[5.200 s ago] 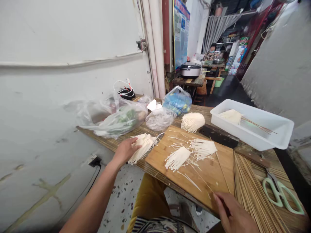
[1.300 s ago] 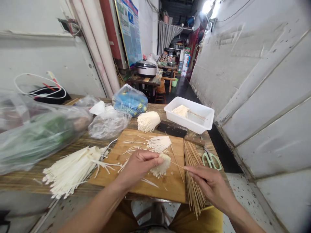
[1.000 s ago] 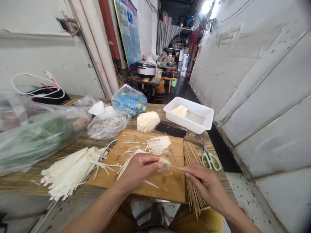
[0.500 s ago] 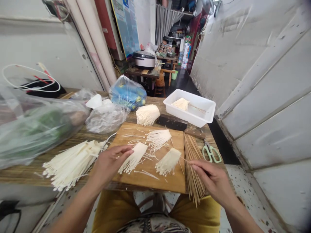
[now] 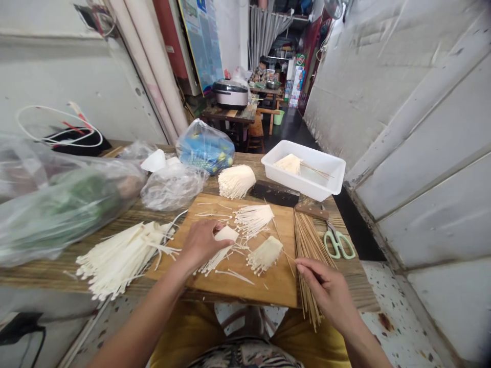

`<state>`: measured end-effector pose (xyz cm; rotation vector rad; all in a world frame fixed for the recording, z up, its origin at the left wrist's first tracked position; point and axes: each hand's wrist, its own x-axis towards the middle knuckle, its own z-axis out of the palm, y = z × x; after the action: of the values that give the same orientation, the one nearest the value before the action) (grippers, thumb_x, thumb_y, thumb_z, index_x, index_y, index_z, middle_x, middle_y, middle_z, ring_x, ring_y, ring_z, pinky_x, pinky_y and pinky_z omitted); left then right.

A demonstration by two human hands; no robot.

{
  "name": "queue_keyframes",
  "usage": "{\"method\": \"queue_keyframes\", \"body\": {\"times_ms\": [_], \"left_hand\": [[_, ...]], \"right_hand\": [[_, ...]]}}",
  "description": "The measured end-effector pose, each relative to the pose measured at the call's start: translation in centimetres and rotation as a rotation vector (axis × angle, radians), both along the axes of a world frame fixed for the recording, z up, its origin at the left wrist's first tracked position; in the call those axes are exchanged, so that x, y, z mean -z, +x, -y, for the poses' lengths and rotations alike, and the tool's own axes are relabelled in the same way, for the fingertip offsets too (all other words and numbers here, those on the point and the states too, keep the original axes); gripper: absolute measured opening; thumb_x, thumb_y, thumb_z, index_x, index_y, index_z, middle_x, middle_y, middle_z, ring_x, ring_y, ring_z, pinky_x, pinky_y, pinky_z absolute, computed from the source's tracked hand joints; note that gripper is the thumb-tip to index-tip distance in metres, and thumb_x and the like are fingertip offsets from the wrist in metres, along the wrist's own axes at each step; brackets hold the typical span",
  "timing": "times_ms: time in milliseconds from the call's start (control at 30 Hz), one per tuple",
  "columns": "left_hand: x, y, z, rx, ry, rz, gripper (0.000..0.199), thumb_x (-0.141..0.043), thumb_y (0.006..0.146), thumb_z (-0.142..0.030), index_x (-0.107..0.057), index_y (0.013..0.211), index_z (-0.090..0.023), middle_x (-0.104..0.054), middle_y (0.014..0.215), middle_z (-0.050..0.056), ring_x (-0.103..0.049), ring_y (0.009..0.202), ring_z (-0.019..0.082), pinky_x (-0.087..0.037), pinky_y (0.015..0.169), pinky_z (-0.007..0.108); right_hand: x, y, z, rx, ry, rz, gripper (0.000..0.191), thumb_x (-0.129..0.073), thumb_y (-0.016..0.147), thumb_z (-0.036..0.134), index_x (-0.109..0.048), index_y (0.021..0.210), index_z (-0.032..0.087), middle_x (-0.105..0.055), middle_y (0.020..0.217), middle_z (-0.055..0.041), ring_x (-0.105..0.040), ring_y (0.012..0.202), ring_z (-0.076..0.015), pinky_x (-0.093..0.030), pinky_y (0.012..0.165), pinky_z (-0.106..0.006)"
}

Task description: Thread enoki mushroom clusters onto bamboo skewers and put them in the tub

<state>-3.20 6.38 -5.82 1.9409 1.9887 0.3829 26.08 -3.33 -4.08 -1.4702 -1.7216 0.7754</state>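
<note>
Enoki mushroom bunches lie on a wooden cutting board (image 5: 230, 286). My left hand (image 5: 203, 239) has its thumb and fingers around the cut end of the left enoki bunch (image 5: 226, 235). In my right hand (image 5: 320, 286) a thin bamboo skewer (image 5: 289, 257) is pinched, its far end at the right enoki bunch (image 5: 265, 254). A third enoki bunch (image 5: 253, 220) rests higher on the board, a skewer beside its cut end. Many bamboo skewers (image 5: 307, 266) lie along the board's right edge, under my right hand.
A cleaver (image 5: 274, 194) and green-handled scissors (image 5: 339, 244) lie behind and right. Farther back is a white tub (image 5: 322, 186) with skewered enoki. Loose enoki (image 5: 118, 258) and plastic bags (image 5: 76, 204) are on the left. A person (image 5: 261, 71) sits far back.
My left hand has moved right and closed over the cut end of the left bunch. My right hand's skewer now slants down more from the right bunch. The view has shifted slightly.
</note>
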Motion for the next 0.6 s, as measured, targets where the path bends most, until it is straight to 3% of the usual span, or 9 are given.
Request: {"method": "queue_keyframes", "body": {"times_ms": [233,333,433,600], "left_hand": [[-0.5,0.4,0.3,-0.020,-0.088,0.079,0.046,-0.072,0.060,-0.041,-0.060,0.099,-0.018,-0.069,0.101,0.008,-0.061,0.092,0.027,-0.040,0.073,0.031],[-0.9,0.3,0.6,0.065,-0.133,0.163,0.029,-0.069,0.063,-0.041,-0.068,0.082,-0.019,-0.072,0.086,0.004,-0.063,0.083,0.026,-0.040,0.069,0.029],[-1.7,0.2,1.2,0.103,-0.218,0.342,0.025,-0.068,0.065,-0.043,-0.071,0.069,-0.018,-0.070,0.069,-0.001,-0.063,0.070,0.024,-0.039,0.060,0.027],[-2.7,-0.3,2.3,0.049,-0.323,0.684,0.023,-0.074,0.062,-0.041,-0.073,0.067,-0.018,-0.073,0.071,-0.001,-0.063,0.067,0.020,-0.044,0.063,0.026]], "right_hand": [[-0.4,-0.4,-0.1,-0.010,0.070,0.002,0.021,-0.053,0.090,0.030,-0.071,0.096,0.020,-0.074,0.095,-0.0049,-0.069,0.086,-0.0185,-0.053,0.076,-0.026],[-0.9,-0.5,0.0,-0.022,0.099,0.008,0.020,-0.053,0.090,0.029,-0.071,0.096,0.021,-0.073,0.095,-0.0051,-0.069,0.086,-0.0189,-0.054,0.074,-0.026],[-1.5,-0.6,0.1,-0.038,0.119,0.018,0.020,-0.053,0.090,0.028,-0.070,0.097,0.021,-0.073,0.095,-0.0054,-0.069,0.086,-0.0191,-0.054,0.075,-0.027],[-2.5,-0.6,0.1,-0.108,0.128,0.066,0.021,-0.051,0.091,0.027,-0.070,0.098,0.022,-0.073,0.093,-0.0050,-0.068,0.084,-0.0183,-0.053,0.074,-0.027]]}}
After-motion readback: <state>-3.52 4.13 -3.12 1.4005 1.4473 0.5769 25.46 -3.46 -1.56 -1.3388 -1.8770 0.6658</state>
